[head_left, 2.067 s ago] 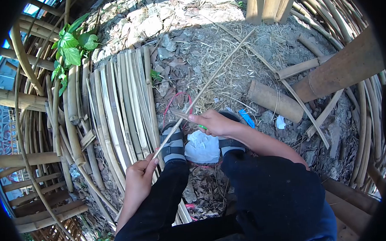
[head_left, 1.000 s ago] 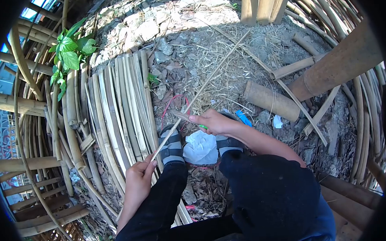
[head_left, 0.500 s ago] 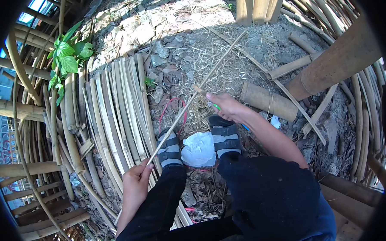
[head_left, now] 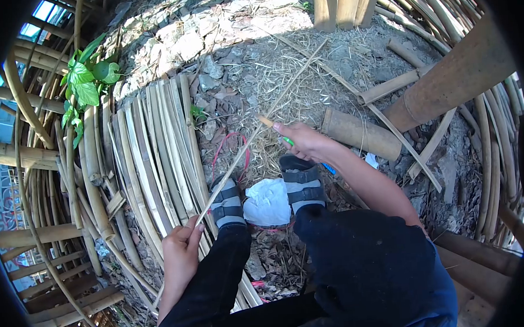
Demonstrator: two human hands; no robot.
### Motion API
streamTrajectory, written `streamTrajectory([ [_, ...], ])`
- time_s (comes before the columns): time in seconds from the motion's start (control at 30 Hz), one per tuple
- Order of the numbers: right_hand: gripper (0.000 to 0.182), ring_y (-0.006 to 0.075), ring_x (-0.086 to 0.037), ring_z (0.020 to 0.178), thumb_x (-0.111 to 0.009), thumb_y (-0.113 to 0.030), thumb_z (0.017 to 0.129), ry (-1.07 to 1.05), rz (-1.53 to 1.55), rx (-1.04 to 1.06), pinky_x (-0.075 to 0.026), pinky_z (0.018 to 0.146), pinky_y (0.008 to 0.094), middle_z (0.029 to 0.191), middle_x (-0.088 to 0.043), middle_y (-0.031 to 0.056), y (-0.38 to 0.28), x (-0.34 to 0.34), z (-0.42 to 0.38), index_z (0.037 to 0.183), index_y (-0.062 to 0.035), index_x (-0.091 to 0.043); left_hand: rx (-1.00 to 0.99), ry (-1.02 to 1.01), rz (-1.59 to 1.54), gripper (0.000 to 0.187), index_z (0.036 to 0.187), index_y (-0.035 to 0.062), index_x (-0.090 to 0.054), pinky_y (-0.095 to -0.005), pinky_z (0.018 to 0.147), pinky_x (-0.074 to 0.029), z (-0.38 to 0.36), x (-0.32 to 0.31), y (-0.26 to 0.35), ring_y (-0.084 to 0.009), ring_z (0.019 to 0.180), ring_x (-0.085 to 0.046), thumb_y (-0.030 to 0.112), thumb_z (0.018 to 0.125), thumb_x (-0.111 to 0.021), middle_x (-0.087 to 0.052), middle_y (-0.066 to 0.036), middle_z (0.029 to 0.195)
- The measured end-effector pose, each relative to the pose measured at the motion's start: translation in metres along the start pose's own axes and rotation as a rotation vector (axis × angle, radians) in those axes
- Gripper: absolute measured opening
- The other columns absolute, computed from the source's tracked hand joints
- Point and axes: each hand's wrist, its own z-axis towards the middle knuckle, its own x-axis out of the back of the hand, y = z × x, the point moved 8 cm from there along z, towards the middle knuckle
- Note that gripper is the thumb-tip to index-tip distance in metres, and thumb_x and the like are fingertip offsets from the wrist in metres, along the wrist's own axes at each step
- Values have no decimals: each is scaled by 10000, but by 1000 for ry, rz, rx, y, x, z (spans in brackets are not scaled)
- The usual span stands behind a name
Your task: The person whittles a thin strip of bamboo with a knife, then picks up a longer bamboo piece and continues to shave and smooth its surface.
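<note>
My left hand (head_left: 179, 252) is closed on the near end of a long thin bamboo strip (head_left: 234, 165), which slants up and away to the right over the ground. My right hand (head_left: 302, 140) is closed around a knife with a green part on its handle (head_left: 288, 141). The knife's brownish blade (head_left: 265, 121) lies against the strip near its middle. Below the strip, a crumpled white sheet (head_left: 266, 203) sits between my two sandalled feet.
Split bamboo slats (head_left: 156, 150) lie side by side at the left. A thick bamboo piece (head_left: 360, 134) rests right of my right hand, near a leaning pole (head_left: 451, 79). A pink string loop (head_left: 229, 156) and a leafy plant (head_left: 84, 83) are also in view.
The view has shifted slightly. Both hands keep their grips, and the knife remains at about the same part of the strip.
</note>
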Motion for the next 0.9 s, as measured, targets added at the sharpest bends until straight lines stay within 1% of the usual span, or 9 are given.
streamTrajectory([
  [0.07, 592, 57, -300, 418, -496, -573, 990, -228, -11, 25, -218, 373, 248, 518, -351, -32, -2, -46, -21, 670, -75, -499, 5, 1, 5, 282, 1188, 9, -689, -335, 567, -396, 1, 1, 4, -162, 564, -469, 154, 947, -665, -495, -105, 631],
  [0.2, 589, 60, -320, 426, -519, -568, 983, -294, 52, 90, -227, 376, 248, 528, -369, -29, 13, -83, -19, 672, -68, -531, 20, -27, 6, 293, 1193, -3, -682, -336, 573, -399, 0, -3, -2, -162, 567, -466, 163, 953, -660, -491, -105, 630],
  [0.33, 587, 62, -328, 422, -542, -564, 974, -173, -120, 266, -239, 372, 263, 547, -395, -33, 12, -64, 2, 657, -71, -539, 59, -34, -24, 303, 1197, -12, -677, -332, 576, -402, -1, -4, -6, -149, 573, -467, 171, 956, -657, -497, -103, 632],
  [0.4, 591, 64, -321, 415, -541, -568, 972, 18, 39, 173, -230, 372, 261, 534, -380, -37, 16, -27, 15, 651, -73, -524, 70, -36, -47, 301, 1197, -8, -679, -329, 576, -402, -2, -6, -13, -145, 575, -471, 168, 954, -659, -502, -101, 629],
  [0.53, 574, 62, -313, 411, -526, -559, 984, 42, 43, 93, -221, 373, 254, 538, -381, -37, 0, 20, 20, 685, -69, -523, 72, -39, -77, 292, 1195, -1, -682, -322, 574, -401, 0, -5, -11, -137, 576, -474, 158, 950, -661, -509, -91, 616],
  [0.73, 555, 69, -337, 419, -523, -522, 1000, -306, 11, 161, -238, 373, 259, 537, -412, -19, 7, -80, -14, 689, -62, -530, 64, -46, -75, 282, 1190, 3, -686, -323, 566, -395, -1, -7, -6, -127, 575, -461, 151, 951, -660, -508, -92, 612],
  [0.8, 570, 88, -356, 393, -530, -505, 1000, -139, 21, 194, -262, 367, 282, 509, -440, 13, -1, -53, 3, 678, -35, -546, 70, -21, -74, 307, 1212, 3, -674, -274, 574, -360, -1, -5, -6, -62, 625, -406, 171, 955, -669, -431, 9, 628],
  [0.83, 577, 96, -345, 383, -522, -502, 1003, -2, -21, 140, -265, 363, 292, 496, -417, 9, -3, -26, 14, 654, -42, -522, 68, -22, -74, 307, 1212, 3, -674, -274, 574, -360, -1, -6, -6, -62, 625, -406, 171, 955, -669, -431, 9, 628],
  [0.9, 576, 99, -353, 422, -518, -536, 991, 43, 74, 123, -273, 387, 273, 546, -420, -2, -10, 6, 22, 700, -39, -522, 67, -35, -63, 285, 1185, -3, -686, -323, 567, -396, -1, -7, -10, -129, 582, -469, 161, 952, -662, -530, -100, 638],
])
